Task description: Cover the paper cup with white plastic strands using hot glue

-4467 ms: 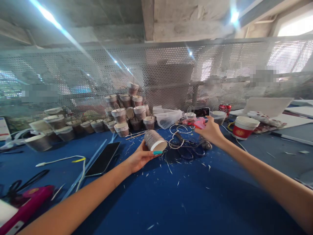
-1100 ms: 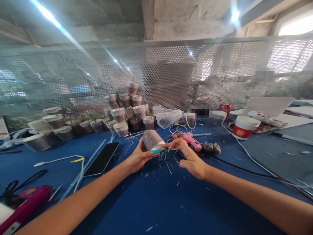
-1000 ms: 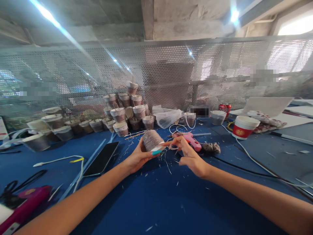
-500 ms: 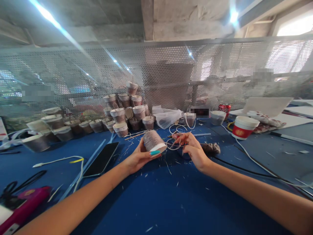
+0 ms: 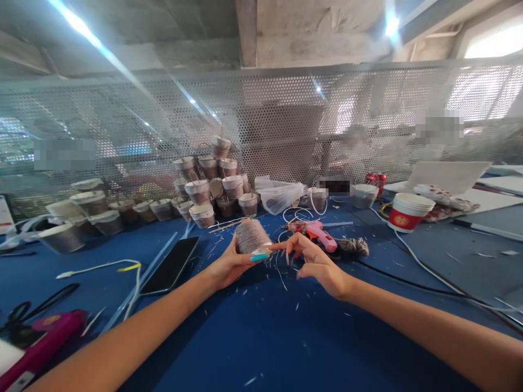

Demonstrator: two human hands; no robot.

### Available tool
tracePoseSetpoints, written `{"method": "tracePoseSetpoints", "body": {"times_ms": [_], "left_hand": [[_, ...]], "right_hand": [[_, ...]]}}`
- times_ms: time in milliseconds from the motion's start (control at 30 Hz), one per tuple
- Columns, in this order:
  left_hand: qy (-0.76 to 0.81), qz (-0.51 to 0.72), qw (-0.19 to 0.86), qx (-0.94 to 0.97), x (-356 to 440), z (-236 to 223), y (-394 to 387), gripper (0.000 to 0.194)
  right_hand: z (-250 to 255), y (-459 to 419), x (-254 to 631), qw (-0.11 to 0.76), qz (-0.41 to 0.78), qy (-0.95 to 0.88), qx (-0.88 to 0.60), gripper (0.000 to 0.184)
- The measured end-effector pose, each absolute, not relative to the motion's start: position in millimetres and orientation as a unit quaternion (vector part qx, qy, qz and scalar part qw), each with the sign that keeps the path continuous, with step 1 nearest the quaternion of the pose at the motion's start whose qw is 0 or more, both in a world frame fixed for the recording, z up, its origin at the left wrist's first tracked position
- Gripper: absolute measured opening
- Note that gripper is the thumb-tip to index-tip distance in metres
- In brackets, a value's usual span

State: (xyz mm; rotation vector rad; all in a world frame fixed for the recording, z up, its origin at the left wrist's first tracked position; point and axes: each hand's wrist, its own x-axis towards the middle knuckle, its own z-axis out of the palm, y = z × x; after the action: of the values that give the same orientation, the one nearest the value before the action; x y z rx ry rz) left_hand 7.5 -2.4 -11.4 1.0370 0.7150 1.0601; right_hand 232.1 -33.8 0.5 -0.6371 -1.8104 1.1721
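My left hand [image 5: 229, 264] is wrapped round a small cup [image 5: 253, 237] wound with grey-brown yarn. The cup is tilted, its white end toward the right. My right hand [image 5: 316, 261] has its fingers apart, and the stretched index fingertip meets the cup's white end. No object shows in the right hand. Just behind that hand lies a pink glue gun [image 5: 324, 238] on the blue table, next to a bundle of grey yarn [image 5: 354, 247]. Loose thread hangs below the cup.
Several yarn-covered cups [image 5: 198, 190] are stacked at the back, with more [image 5: 93, 203] to the left. A black phone [image 5: 170, 267] lies left of my hands. A magenta device [image 5: 49, 345], a red-and-white paper cup [image 5: 411, 213], a red can [image 5: 379, 182] and cables [image 5: 425, 264] surround the workspace.
My right hand has moved left to the cup, its index finger straightening onto the white end. The glue gun behind it has come into view. The cup has turned slightly in my left hand.
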Motion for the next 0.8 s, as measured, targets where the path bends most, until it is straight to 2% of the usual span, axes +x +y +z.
{"method": "tracePoseSetpoints", "body": {"times_ms": [267,433,600,700,800], "left_hand": [[0.301,0.473,0.704,0.436,7.6,-7.4,-2.2,0.096],[0.276,0.487,0.718,0.413,4.9,-6.2,-1.7,0.09],[0.269,0.482,0.727,0.408,4.4,-7.4,-0.5,0.08],[0.272,0.482,0.725,0.41,5.8,-7.7,-0.9,0.079],[0.268,0.497,0.715,0.412,7.2,-7.8,-1.2,0.082]], "right_hand": [[-6.5,-18.1,233.0,0.494,0.537,-0.63,-0.268,0.028],[-8.7,-9.6,235.0,0.529,0.495,-0.609,-0.323,0.021],[-11.7,-10.6,238.3,0.559,0.343,-0.652,-0.381,0.028],[-12.1,-15.4,239.4,0.514,0.204,-0.741,-0.382,0.032],[-12.0,-21.2,239.7,0.474,0.124,-0.792,-0.364,0.026]]}}
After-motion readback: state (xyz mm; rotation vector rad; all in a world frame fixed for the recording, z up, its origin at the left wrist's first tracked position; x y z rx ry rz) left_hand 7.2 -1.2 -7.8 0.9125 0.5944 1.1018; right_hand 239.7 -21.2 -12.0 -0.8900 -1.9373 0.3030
